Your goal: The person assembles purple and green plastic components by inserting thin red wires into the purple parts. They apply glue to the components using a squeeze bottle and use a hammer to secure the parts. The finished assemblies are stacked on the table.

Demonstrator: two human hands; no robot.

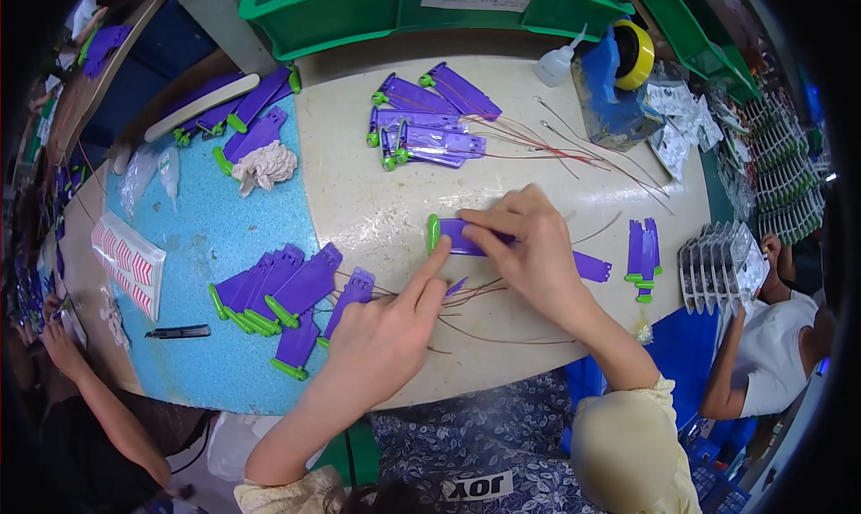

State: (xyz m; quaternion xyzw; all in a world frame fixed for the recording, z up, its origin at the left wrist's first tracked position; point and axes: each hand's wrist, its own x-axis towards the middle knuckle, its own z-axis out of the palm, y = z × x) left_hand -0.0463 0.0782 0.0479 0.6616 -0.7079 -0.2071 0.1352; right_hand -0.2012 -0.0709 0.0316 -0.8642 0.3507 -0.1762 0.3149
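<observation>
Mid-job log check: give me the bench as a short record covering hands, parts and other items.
Left hand: index fingertip at the green-ended purple piece
Right hand: thumb and fingers on that piece
Ahead of hands: wired purple parts on the pale bench top
Blue mat: purple heap, crumpled cloth, slim black tool
Back right: squeeze bottle, yellow tape roll
Back edge: green bin

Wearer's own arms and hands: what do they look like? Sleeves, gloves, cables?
Left hand and right hand: bare, no gloves. Forearms uncovered up to a pale yellow left sleeve and matching right sleeve, both with gathered edges. No cables or wristbands visible.
</observation>
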